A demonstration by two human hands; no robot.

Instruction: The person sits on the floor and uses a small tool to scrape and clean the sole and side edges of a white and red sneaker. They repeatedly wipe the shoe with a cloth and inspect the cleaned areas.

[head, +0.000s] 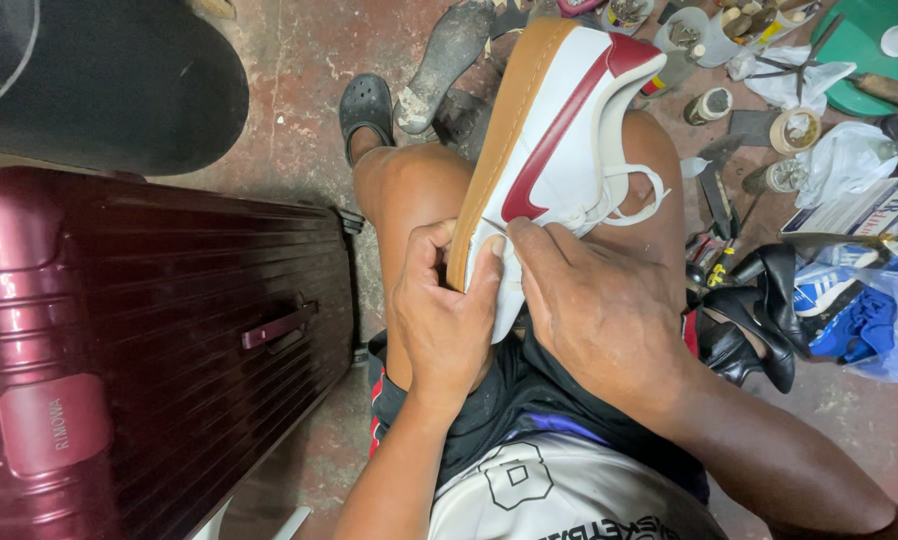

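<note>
Stained concrete floor, tools far right: left hand (pixel 447 322) clamps the near end of the light, stiff-soled sneaker (pixel 554 150), right hand (pixel 591 305) pinches a needle (pixel 495 226) at the sole seam.

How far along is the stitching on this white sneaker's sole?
No finished stitches show along the tan sole. In hand: the left hand grips the sneaker at the toe, and the right hand works a needle in there. The rest of the edge looks untouched.
</note>
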